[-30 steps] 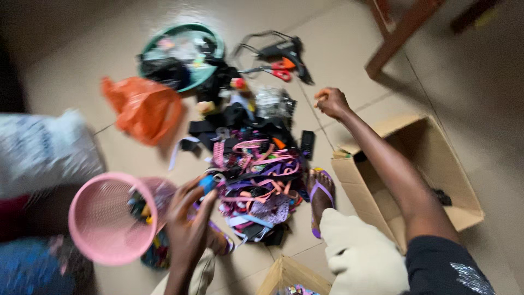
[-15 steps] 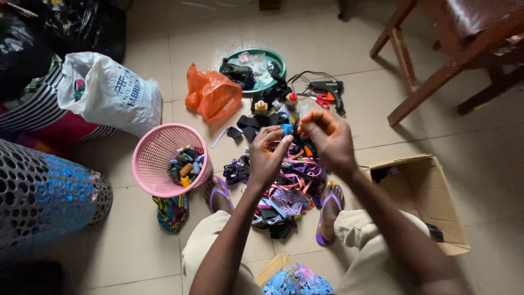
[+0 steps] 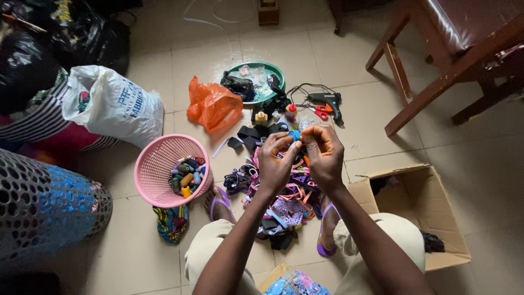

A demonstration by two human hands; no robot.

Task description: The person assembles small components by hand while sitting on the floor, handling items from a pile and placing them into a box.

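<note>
Now both hands, left [image 3: 277,164] and right [image 3: 323,155], pinch a small blue spool [image 3: 295,135] above the strap pile [image 3: 284,191]. Left of the pile, the pink basket [image 3: 158,164] holds some spools; many straps lie unsorted.

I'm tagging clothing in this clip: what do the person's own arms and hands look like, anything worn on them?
Both forearms are bare with no sleeves in view. The left hand and right hand wear no gloves, and no rings, watch or bracelet can be made out. Fingernails are too small to judge.

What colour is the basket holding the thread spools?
Pink basket, clearest in the head view.
</note>
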